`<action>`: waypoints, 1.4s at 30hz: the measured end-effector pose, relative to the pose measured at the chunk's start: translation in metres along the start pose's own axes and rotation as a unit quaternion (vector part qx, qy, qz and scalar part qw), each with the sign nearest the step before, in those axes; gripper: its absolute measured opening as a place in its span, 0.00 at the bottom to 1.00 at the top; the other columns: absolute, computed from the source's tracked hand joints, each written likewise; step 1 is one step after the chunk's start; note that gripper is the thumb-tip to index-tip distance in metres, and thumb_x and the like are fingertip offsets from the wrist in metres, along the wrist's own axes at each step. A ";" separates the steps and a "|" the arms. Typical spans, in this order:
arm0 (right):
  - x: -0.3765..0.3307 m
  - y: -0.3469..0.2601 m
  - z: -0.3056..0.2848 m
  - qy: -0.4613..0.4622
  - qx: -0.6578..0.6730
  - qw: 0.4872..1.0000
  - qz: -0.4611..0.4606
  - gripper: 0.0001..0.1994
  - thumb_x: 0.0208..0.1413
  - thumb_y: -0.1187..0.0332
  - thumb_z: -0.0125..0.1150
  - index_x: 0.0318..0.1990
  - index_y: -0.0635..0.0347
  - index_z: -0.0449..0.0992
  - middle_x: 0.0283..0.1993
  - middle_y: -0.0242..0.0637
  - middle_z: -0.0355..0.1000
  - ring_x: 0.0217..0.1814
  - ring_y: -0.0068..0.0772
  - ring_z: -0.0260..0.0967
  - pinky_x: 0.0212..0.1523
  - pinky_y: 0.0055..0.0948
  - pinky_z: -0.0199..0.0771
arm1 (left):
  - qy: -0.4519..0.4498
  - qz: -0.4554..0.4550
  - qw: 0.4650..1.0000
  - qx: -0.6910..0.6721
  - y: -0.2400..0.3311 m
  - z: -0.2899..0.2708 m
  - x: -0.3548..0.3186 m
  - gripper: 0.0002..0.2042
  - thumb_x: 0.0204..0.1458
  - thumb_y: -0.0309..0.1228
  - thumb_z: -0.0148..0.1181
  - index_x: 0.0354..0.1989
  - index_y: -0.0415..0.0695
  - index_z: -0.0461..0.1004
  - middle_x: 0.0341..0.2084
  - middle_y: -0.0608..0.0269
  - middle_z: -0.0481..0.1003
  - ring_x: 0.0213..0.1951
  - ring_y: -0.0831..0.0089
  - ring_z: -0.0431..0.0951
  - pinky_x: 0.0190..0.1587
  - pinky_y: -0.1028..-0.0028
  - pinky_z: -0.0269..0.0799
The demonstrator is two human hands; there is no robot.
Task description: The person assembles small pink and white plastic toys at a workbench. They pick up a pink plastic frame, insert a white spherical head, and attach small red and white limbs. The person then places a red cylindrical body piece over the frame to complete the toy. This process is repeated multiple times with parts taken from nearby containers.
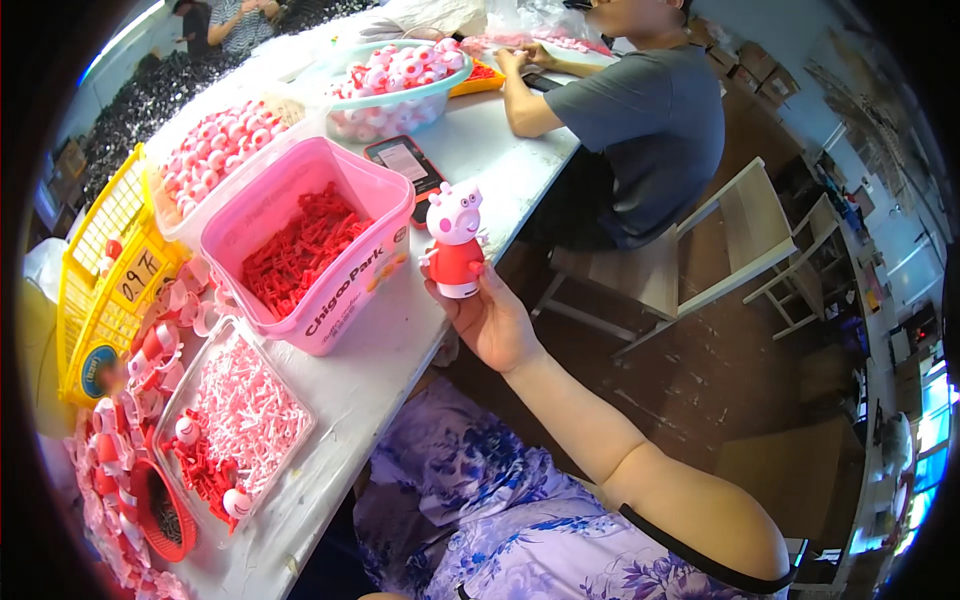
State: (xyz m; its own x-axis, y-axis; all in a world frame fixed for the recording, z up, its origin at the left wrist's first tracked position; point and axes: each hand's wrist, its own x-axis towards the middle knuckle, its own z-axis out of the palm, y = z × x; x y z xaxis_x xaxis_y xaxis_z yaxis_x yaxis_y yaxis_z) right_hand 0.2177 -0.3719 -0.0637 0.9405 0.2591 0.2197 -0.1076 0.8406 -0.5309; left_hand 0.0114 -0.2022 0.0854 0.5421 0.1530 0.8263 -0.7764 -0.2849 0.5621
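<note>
My right hand holds up a small pig figurine by its lower part, with the thumb on one side and the fingers on the other. The figurine is upright, with a pink head and a red dress-shaped body on a white base. Just left of it on the table stands a pink plastic tub with many small red pieces inside. Closer to me lies a shallow clear tray of thin pink and white pieces, with red pieces and a few round pale parts at one corner. My left hand is not in view.
A phone lies behind the tub. Pig-head parts fill a white container and a light-blue basin. A yellow basket and a red bowl are at left. Another person sits far right, near wooden chairs.
</note>
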 end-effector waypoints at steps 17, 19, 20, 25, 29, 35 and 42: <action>-0.002 0.004 -0.005 -0.021 0.001 1.000 -0.015 0.31 0.61 0.56 0.56 0.64 0.67 0.57 0.63 0.41 0.63 0.65 0.35 0.61 0.67 0.34 0.58 | -0.282 -0.029 0.954 -0.097 -0.054 0.047 -0.027 0.15 0.46 0.28 0.64 0.44 0.37 0.76 0.27 0.57 0.78 0.31 0.68 0.79 0.45 0.67 0.75; -0.001 0.004 0.001 -0.020 -0.016 1.000 -0.010 0.30 0.61 0.56 0.55 0.64 0.67 0.57 0.63 0.41 0.63 0.65 0.35 0.62 0.67 0.33 0.58 | -0.300 -0.028 0.953 0.039 -0.073 0.069 -0.039 0.07 0.45 0.25 0.63 0.34 0.40 0.77 0.22 0.62 0.75 0.27 0.63 0.76 0.40 0.67 0.74; -0.001 0.004 0.000 -0.025 -0.016 1.000 -0.009 0.30 0.61 0.56 0.55 0.64 0.67 0.57 0.63 0.41 0.63 0.64 0.35 0.62 0.67 0.33 0.59 | -0.343 -0.023 0.935 0.088 -0.089 0.073 -0.051 0.09 0.46 0.27 0.63 0.36 0.41 0.77 0.23 0.61 0.75 0.28 0.62 0.76 0.40 0.68 0.73; -0.001 0.002 -0.006 -0.014 -0.030 0.999 0.000 0.28 0.63 0.57 0.53 0.63 0.67 0.57 0.63 0.42 0.64 0.64 0.37 0.62 0.67 0.36 0.59 | -0.506 -0.195 0.799 0.260 -0.146 0.067 -0.098 0.12 0.53 0.35 0.57 0.41 0.40 0.75 0.32 0.49 0.76 0.38 0.52 0.78 0.45 0.57 0.72; 0.002 0.002 -0.006 -0.034 -0.041 0.999 -0.006 0.27 0.64 0.57 0.51 0.63 0.67 0.57 0.63 0.44 0.63 0.64 0.42 0.62 0.67 0.39 0.59 | -0.550 -0.330 0.676 0.363 -0.186 0.054 -0.135 0.19 0.55 0.42 0.54 0.47 0.39 0.75 0.39 0.41 0.77 0.42 0.47 0.77 0.49 0.55 0.71; 0.000 -0.003 0.003 0.004 0.008 1.000 0.013 0.27 0.62 0.60 0.54 0.64 0.64 0.58 0.62 0.42 0.64 0.63 0.40 0.64 0.66 0.38 0.62 | -0.495 -0.311 0.766 0.267 -0.164 0.050 -0.120 0.19 0.55 0.43 0.55 0.49 0.42 0.74 0.43 0.45 0.76 0.46 0.51 0.76 0.50 0.58 0.70; 0.012 -0.042 0.065 -0.046 -0.114 0.992 -0.037 0.24 0.65 0.60 0.50 0.62 0.66 0.59 0.62 0.45 0.64 0.62 0.44 0.65 0.64 0.41 0.65 | -0.451 -0.298 0.803 0.250 -0.165 0.051 -0.132 0.17 0.53 0.41 0.55 0.44 0.41 0.75 0.39 0.47 0.77 0.42 0.52 0.78 0.45 0.58 0.73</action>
State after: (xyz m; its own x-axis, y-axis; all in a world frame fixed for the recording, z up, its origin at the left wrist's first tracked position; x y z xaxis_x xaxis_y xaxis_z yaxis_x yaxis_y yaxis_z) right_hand 0.2121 -0.3733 0.0146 0.9088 0.2521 0.3325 0.0460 0.7315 -0.6803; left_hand 0.0844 -0.2237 -0.1181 0.9568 -0.2810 -0.0739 -0.1885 -0.7940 0.5779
